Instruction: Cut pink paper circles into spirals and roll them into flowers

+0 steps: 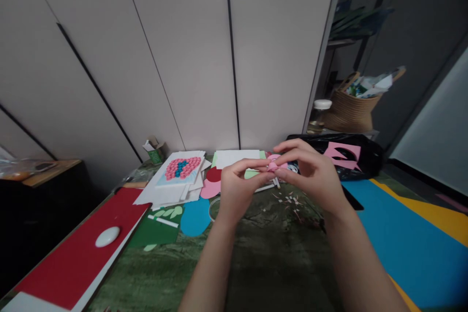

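Note:
Both my hands are raised over the middle of a green table (263, 263). My left hand (237, 187) and my right hand (310, 170) pinch a small pink paper piece (272, 165) between their fingertips. The fingers of both hands are curled and pressed together on it. Small white paper scraps (288, 200) lie on the table just under my hands.
A white card with a heart of pink and blue paper rolls (182, 168) rests on a paper stack at the back left. Red sheet (80, 253) with a white oval object (107, 236), green sheet (155, 231), blue sheet (402, 239), black bag with pink offcuts (343, 156), woven basket (353, 107).

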A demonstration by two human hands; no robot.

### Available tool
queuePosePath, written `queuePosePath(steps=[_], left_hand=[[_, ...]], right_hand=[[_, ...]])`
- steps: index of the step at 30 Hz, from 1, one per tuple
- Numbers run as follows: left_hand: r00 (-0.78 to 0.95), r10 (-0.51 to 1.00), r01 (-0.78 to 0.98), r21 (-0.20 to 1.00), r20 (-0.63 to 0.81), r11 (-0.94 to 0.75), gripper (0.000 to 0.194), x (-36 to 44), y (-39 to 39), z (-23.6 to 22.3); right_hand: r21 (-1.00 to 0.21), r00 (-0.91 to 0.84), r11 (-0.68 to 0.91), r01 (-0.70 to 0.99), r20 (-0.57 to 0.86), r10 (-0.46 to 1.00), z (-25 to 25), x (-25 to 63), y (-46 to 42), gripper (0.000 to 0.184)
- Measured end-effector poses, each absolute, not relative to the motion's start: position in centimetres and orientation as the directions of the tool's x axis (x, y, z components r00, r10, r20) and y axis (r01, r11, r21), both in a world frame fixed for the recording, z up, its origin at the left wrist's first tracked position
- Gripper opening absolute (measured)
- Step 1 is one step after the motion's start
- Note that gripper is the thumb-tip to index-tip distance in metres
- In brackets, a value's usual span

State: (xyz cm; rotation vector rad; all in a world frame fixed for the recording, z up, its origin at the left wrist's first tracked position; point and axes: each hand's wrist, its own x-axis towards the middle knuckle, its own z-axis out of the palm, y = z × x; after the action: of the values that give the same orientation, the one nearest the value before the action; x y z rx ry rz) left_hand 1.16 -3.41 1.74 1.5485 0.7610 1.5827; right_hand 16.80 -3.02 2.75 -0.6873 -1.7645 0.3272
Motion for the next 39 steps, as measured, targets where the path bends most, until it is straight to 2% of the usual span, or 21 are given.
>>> queuePosePath(steps=[6,10,16,29,31,35,39], left_hand=[[0.034,0.847,-0.036,0.848,0.531,-0.529,0.018,1.0,-3.6,1.9],[0.096,0.859,0.036,0.861,0.503,-0.508,0.024,0.4,-3.7,2.4],[0.168,0.856,0.031,0.865,0.489,-0.500,0.011,-0.2,-3.4,2.4],[0.150,0.800,-0.201,0.810,0.582,-0.551,0.017,0.3,-3.3,1.8],[0.119,0.804,-0.151,0.811,0.582,-0.565,0.014,0.4,-3.4,1.8],[0.093,0.795,0.130,0.784,0.600,-0.607,0.011,0.2,-3.5,2.1],[0.148,0.715,0.383,0.627,0.684,-0.679,0.010,-0.1,-3.5,2.3]], right_hand=[[-0.502,-0.162,0.776,0.382,0.790,0.591,3.0,16.8,-3.3,0.006],[-0.402,-0.193,0.765,0.503,0.811,0.553,3.4,17.0,-3.6,0.005],[-0.268,-0.278,0.762,0.589,0.818,0.503,3.6,17.5,-4.2,0.009],[-0.364,-0.250,0.833,0.417,0.835,0.490,3.6,17.0,-4.3,0.009],[-0.349,-0.244,0.825,0.445,0.839,0.487,3.6,17.0,-4.3,0.008],[-0.239,-0.278,0.777,0.582,0.839,0.467,3.7,17.1,-4.3,0.008],[-0.124,-0.311,0.707,0.696,0.835,0.454,3.5,17.2,-4.3,0.009]])
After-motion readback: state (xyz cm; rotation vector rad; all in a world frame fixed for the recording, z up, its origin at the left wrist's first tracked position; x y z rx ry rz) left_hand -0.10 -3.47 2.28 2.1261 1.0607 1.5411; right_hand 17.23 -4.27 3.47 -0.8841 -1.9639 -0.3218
